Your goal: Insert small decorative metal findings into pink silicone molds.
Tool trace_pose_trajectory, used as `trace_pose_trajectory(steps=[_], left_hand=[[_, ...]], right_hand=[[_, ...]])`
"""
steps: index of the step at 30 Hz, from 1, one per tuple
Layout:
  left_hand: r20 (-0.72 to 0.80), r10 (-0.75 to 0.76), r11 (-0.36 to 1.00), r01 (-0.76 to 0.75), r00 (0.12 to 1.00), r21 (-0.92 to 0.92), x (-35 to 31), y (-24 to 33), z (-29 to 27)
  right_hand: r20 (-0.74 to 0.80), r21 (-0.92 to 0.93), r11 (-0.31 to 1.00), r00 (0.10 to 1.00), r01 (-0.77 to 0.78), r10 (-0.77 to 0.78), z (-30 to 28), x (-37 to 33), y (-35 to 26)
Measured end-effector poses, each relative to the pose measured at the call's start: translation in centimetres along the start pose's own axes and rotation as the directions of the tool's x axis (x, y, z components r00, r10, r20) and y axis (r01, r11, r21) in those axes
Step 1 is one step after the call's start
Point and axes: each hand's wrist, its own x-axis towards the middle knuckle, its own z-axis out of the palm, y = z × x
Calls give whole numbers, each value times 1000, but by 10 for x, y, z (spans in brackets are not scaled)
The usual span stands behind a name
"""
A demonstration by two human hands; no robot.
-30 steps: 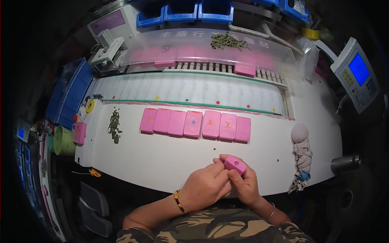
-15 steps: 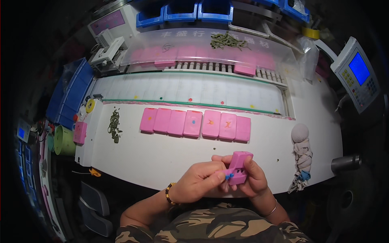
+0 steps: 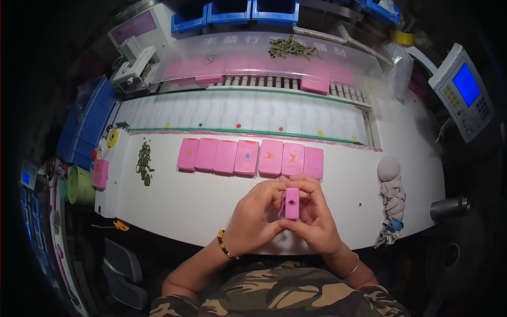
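Between my two hands I hold a pink rubber mould (image 3: 292,204), its narrow end turned up with a dark round hole in it. My right hand (image 3: 319,224) curls around it from the right, the thumb at its lower edge. My left hand (image 3: 259,211) is closed on its left side, where a thin pink edge stands slightly apart from the block. What lies inside the mould is hidden; no blue piece shows now. Beyond my hands lies a row of several similar pink moulds (image 3: 225,156), some with yellow, blue or orange marks.
Green scraps (image 3: 144,164) lie left on the white table (image 3: 174,211). A glass-edged white panel (image 3: 243,111) and rollers are behind the moulds. At right are a cloth-wrapped bundle (image 3: 391,195) and a control panel with a blue screen (image 3: 465,87). Blue bins (image 3: 229,11) line the back.
The mould was tilted partly open, with a small blue piece at my left fingers. Now it is turned end-up, further from me, with both hands around it and the blue piece out of sight.
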Motion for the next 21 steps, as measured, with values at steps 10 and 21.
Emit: trace_pose_trajectory(steps=[10,21], left_hand=[[210,-54,944,118,976,-308,-3,-5,-19],[68,-208,713,199,976,-673,2,-17,-3]], right_hand=[[208,-578,781,968,237,-141,-22,11,-36],[-191,134,986,974,-98,123,-13,9,-19]])
